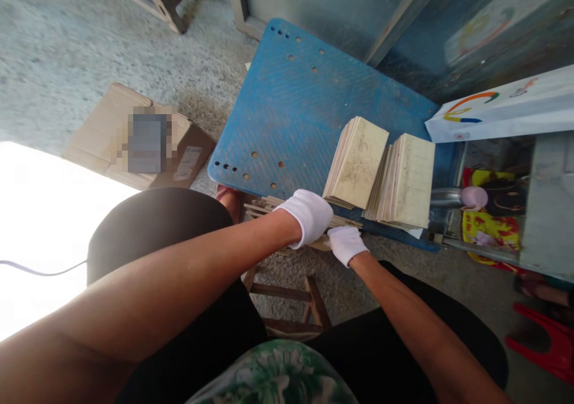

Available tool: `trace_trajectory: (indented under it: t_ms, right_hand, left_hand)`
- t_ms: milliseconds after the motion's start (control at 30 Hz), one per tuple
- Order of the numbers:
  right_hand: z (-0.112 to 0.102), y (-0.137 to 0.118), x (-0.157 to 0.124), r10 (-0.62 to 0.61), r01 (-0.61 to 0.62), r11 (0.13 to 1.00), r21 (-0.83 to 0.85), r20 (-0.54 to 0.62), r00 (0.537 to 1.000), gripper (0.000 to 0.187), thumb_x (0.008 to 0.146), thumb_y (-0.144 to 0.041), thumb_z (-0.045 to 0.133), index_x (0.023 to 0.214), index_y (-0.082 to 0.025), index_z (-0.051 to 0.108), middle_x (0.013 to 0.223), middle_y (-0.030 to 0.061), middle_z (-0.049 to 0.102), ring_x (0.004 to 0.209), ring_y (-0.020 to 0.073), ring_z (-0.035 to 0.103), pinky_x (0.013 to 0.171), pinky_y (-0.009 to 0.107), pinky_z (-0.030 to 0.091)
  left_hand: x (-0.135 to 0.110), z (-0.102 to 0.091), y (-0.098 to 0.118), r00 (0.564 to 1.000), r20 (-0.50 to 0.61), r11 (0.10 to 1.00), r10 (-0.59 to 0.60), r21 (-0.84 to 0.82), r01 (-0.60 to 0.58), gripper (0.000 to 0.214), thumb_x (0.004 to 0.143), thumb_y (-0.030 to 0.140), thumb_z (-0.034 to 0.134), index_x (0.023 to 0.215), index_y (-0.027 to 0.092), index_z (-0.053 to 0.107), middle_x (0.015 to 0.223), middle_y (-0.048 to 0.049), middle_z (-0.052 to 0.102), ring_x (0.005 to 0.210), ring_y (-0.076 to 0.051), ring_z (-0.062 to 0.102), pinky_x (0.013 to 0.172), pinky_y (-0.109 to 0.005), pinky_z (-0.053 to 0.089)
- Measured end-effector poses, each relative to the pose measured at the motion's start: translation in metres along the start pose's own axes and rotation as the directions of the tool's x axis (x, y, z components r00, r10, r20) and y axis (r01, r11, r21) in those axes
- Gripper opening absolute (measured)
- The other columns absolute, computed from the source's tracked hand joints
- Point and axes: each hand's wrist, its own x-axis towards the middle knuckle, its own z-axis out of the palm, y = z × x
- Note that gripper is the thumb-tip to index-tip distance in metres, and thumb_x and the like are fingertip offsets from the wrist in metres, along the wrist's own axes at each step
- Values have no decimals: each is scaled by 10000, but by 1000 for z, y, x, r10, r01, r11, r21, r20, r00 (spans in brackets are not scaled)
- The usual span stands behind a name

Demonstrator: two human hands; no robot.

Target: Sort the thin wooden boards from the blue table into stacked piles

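Note:
My left hand, in a white glove, is over thin wooden strips at the near edge of a blue plastic board. Its fingers curl down out of sight, so what they grip is hidden. My right hand, also gloved in white, is just below and to the right. Its fingers are closed on the end of a thin tan wooden board between the two hands. Beyond them, two stacks of thin pale boards stand side by side on the blue surface, a left stack and a right stack.
A cardboard box with a blurred dark item on it sits at the left. A wooden stool stands between my legs. On the right are a white printed bag, a metal flask and a red plastic stool.

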Motion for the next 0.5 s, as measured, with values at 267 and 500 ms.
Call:
trace_trajectory:
  t_ms: [267,500]
  right_hand:
    - [-32,19,-46,157,-119,970,210,-175,972,414,981,-448,344,1058,-224,685,1066,92,702,909,238,671,789,324,479]
    - [-48,77,-66,526,-19,419,908,-226,820,408,865,-583,525,1010,-255,718,1007,28,728,931,194,656,841,312,511]
  left_hand:
    - [12,4,0,999,43,1000,1,26,-2,286,755,122,644,1018,38,716,1037,-254,685,975,-374,663,793,-430,524]
    - [33,19,-6,992,-117,986,-41,-168,21,377,852,286,551,1153,75,628,1121,-208,670,1030,-319,656,869,-390,510]
